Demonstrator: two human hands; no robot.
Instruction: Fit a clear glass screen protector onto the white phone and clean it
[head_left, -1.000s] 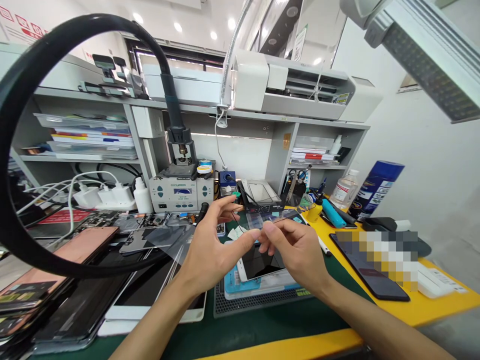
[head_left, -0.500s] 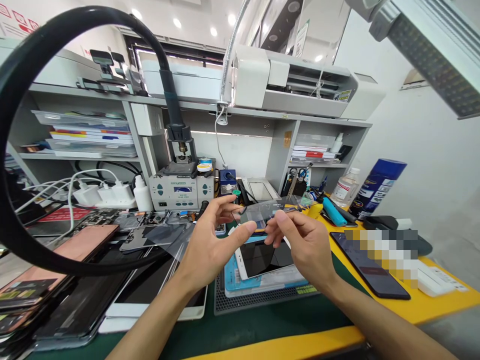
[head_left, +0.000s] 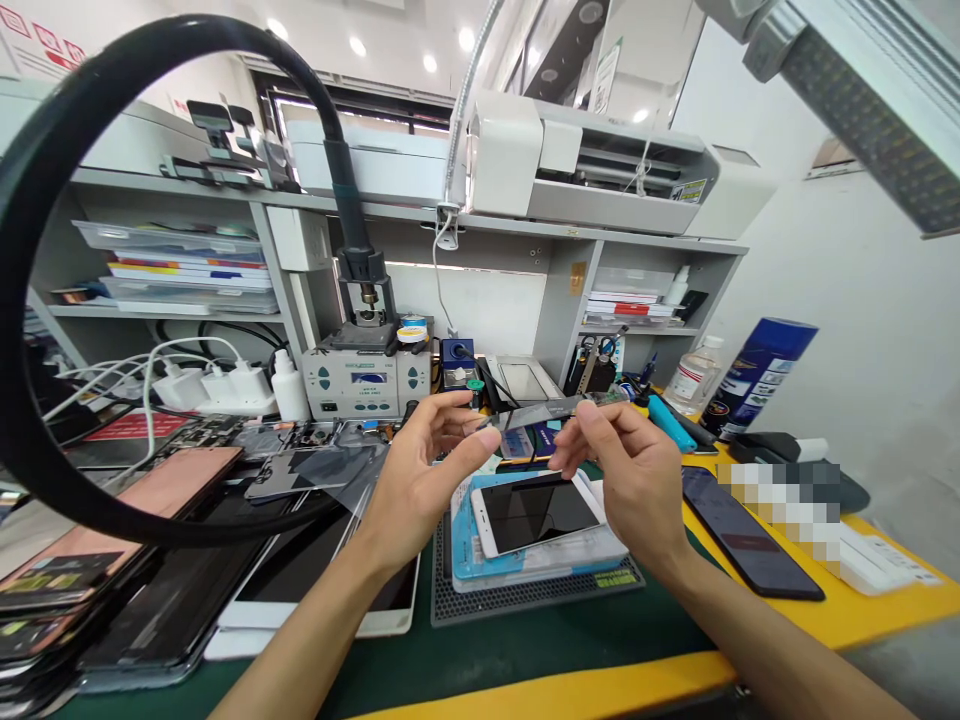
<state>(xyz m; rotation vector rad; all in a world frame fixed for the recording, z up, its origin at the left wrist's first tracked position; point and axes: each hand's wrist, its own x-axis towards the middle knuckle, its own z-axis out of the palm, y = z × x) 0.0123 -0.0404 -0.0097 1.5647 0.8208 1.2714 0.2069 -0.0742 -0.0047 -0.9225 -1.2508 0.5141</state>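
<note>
A thin clear screen protector film [head_left: 546, 411] is stretched nearly edge-on between my two hands. My left hand [head_left: 421, 480] pinches its left end between thumb and curved fingers. At the right end, my right hand [head_left: 637, 475] grips the film between thumb and forefinger, with the other fingers curled. Beneath them lies a white smartphone [head_left: 536, 512], its dark screen facing up. The phone rests on a blue and clear flat pack [head_left: 469, 570], which sits on a black perforated pad [head_left: 536, 604].
Several tablets and phone parts, including a pink panel [head_left: 172, 480], crowd the left under a black hose [head_left: 15, 300]. A grey hot-air station [head_left: 360, 385] stands behind. On the right are a black phone [head_left: 750, 530], a blue spray can [head_left: 757, 380] and a clear bottle [head_left: 694, 375].
My right hand has shifted right and slightly up. The film has tilted from showing its face to nearly edge-on, and more of the white phone shows below. My left hand has barely moved.
</note>
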